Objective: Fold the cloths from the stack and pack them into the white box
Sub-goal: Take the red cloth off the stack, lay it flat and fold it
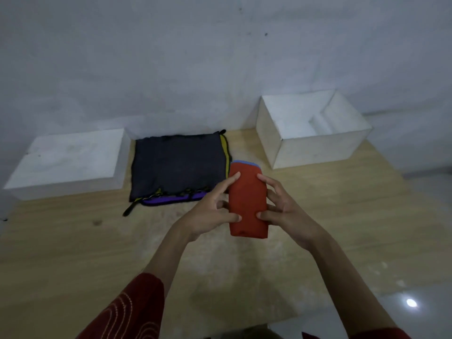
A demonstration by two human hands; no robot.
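Counter (pixel 73 241): light wood-grain surface carrying everything, pale wall rising behind it.
White box (pixel 315 152): open-topped, at the far right of the stack and well apart from it; inner walls showed, no cloth seen inside.
White block (pixel 66 165): flat, closed-looking, just left of the stack, its right edge nearly touching the dark cloth.
Stack (pixel 178 167): flat pile of cloths lying on the counter; dark grey cloth on top, a yellow edge showing along its right side, a purple edge along its near side, black trim and a loose black tab trailing off the near left corner.
Red cloth (pixel 247 204): folded into a narrow upright bundle, held above the counter just right of the stack's near right corner; a thin blue edge peeked out at its top end; bottom end rounded and slightly creased.
Left hand (pixel 210 214): on the side of the bundle facing the stack; fingers (pixel 230 182) closed around the red cloth, thumb pressed on its front face lower down.
Right hand (pixel 286 211): on the side of the bundle away from the stack; fingers gripping the red cloth, thumb on the front face level with the left thumb.
Sleeve (pixel 127 311): dark red with pale stitched curves, on the left forearm, nearer the camera than the stack.
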